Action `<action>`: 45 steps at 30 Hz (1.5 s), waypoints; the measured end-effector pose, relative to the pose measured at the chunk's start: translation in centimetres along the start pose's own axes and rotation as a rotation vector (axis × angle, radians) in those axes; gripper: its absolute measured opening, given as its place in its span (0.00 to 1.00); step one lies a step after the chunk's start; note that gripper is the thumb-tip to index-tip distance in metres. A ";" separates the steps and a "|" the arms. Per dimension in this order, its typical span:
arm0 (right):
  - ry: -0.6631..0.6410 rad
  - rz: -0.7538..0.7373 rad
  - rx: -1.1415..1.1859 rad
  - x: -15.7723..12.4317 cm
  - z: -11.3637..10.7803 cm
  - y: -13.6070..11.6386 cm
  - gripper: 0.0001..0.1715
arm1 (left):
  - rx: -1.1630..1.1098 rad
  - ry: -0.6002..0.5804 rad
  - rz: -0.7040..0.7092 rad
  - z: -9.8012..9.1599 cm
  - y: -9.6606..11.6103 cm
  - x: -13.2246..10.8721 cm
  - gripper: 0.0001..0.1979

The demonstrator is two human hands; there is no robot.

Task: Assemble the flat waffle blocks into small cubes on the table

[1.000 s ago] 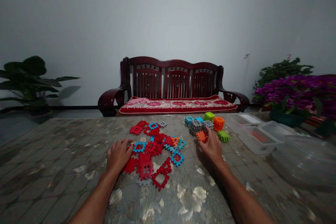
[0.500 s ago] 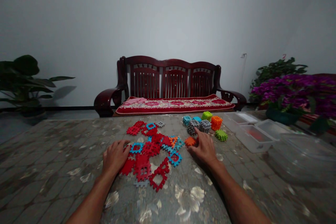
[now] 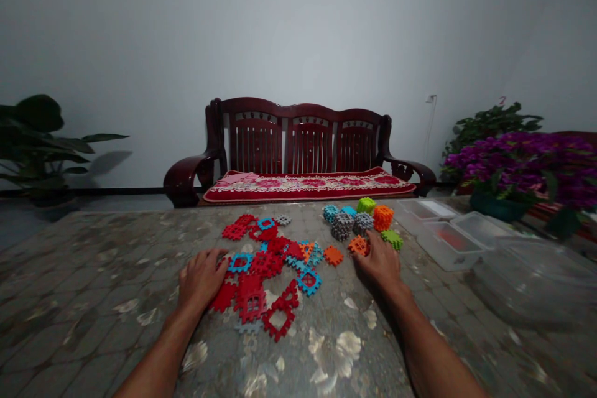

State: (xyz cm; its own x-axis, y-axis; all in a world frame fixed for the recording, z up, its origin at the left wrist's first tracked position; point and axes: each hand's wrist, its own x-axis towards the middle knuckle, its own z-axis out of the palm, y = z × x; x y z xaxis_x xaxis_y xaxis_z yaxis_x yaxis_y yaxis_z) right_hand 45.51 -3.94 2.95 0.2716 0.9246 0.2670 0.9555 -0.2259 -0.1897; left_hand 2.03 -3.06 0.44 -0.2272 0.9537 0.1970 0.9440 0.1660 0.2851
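Observation:
My right hand [image 3: 380, 261] has its thumb and fingers closed on an orange openwork piece [image 3: 359, 245], just in front of the grey stacks [image 3: 342, 226]. A solid orange piece [image 3: 333, 255] lies on the table to the left of it. My left hand [image 3: 201, 273] rests beside the scattered red pieces [image 3: 249, 292], its fingertips near a blue square frame [image 3: 240, 262]; whether it holds anything is hidden. Stacks of orange [image 3: 383, 217] and green [image 3: 365, 205] pieces stand behind my right hand, with a flatter green stack [image 3: 392, 239] at its right.
Clear plastic boxes [image 3: 454, 244] stand on the patterned table [image 3: 116, 286] at the right, with a larger clear container [image 3: 532, 280] nearer me. Purple flowers [image 3: 527, 161] are at the far right. A dark wooden bench [image 3: 310, 113] stands beyond the table.
My right hand has moved right, from the solid orange piece to the orange openwork piece, which now shows between its fingers. The solid orange piece lies free. My left hand has barely moved.

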 end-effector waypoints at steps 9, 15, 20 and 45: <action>0.015 -0.038 0.020 -0.1 0.2 0.3 0.32 | 0.000 -0.001 0.005 0.2 -0.2 0.2 0.24; 0.074 0.029 0.220 0.7 0.6 0.9 0.19 | -0.002 0.005 0.004 0.2 -0.2 0.0 0.23; 0.148 0.232 0.744 2.4 2.3 2.8 0.26 | -0.011 -0.001 0.009 0.1 -0.1 -0.1 0.24; 0.091 0.156 0.241 2.8 0.2 3.2 0.26 | 0.007 -0.016 -0.002 -0.1 -0.1 0.0 0.25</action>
State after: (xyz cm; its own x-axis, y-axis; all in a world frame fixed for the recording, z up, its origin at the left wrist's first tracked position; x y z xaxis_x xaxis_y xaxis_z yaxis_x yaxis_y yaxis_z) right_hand 49.32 -1.99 2.89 0.4327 0.8505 0.2989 0.8496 -0.2738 -0.4507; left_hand 1.96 -3.09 0.51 -0.2252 0.9573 0.1815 0.9454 0.1696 0.2784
